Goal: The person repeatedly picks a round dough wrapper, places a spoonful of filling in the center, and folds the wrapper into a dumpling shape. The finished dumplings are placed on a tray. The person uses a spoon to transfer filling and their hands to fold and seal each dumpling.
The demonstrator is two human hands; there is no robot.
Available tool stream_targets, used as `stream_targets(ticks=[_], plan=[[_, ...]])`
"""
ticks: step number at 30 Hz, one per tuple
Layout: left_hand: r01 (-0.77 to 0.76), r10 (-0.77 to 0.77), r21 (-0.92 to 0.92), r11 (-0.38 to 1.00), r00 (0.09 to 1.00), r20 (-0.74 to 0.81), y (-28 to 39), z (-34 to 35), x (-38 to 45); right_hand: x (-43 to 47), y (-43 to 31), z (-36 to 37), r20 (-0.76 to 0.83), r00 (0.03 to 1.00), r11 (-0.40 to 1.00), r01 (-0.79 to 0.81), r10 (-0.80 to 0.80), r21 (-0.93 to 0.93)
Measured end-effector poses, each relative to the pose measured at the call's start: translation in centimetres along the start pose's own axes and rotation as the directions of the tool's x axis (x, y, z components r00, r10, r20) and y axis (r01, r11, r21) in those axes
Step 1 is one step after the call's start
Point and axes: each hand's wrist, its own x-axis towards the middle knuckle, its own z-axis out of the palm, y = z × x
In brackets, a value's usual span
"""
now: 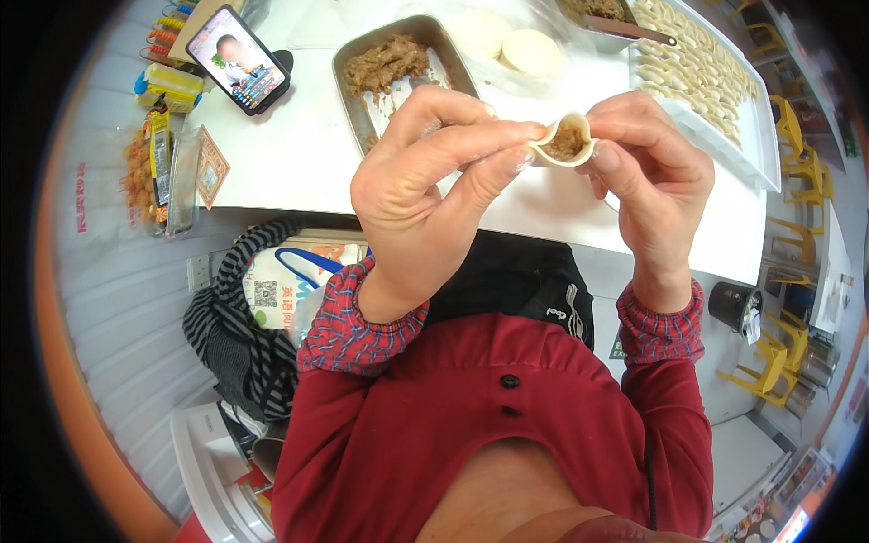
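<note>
A round dough wrapper (pixel 558 160) with brown minced filling (pixel 565 141) inside is held up between both hands, its rim pinched at two sides and its middle gaping. My left hand (pixel 434 176) grips the left edge between thumb and fingers. On the right edge, the thumb and forefinger of my right hand (pixel 652 163) do the same. Behind my left hand lies a metal tray (pixel 346 102) with a mound of minced filling (pixel 390 62). Pale round wrappers (pixel 531 52) rest in a clear plastic bag beyond my hands. Many folded dumplings (pixel 686 68) fill a white tray (pixel 713 136) at the right.
A phone (pixel 237 60) stands tilted at the left rear, near a yellow packet (pixel 170 88) and bagged snacks (pixel 139 170). A second metal container (pixel 611 37) holds filling and a flat-handled tool. The white table's front edge (pixel 292 208) runs below my hands; a black bin (pixel 734 305) stands right.
</note>
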Motion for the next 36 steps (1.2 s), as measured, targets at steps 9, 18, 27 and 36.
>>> stream_targets(ticks=[9, 18, 27, 36], plan=[[-0.077, 0.070, 0.043, 0.996, 0.985, 0.155, -0.3, -0.2, 0.3, 0.2, -0.9, 0.1, 0.121, 0.965, 0.819, 0.262, -0.233, -0.510], [-0.146, 0.124, 0.098, 0.984, 0.971, 0.203, 0.2, -0.2, 0.5, 0.3, -2.1, -0.1, 0.241, 0.955, 0.818, 0.275, -0.172, -0.505], [0.115, -0.120, 0.035, 0.993, 0.911, 0.396, 0.6, -1.2, 2.0, 0.3, -1.8, -0.9, 0.278, 0.942, 0.803, 0.309, -0.186, -0.509], [-0.087, 0.032, 0.142, 0.986, 0.935, 0.352, 0.3, -0.6, 2.0, 0.2, -1.4, -1.4, 0.239, 0.957, 0.813, 0.267, -0.163, -0.518]])
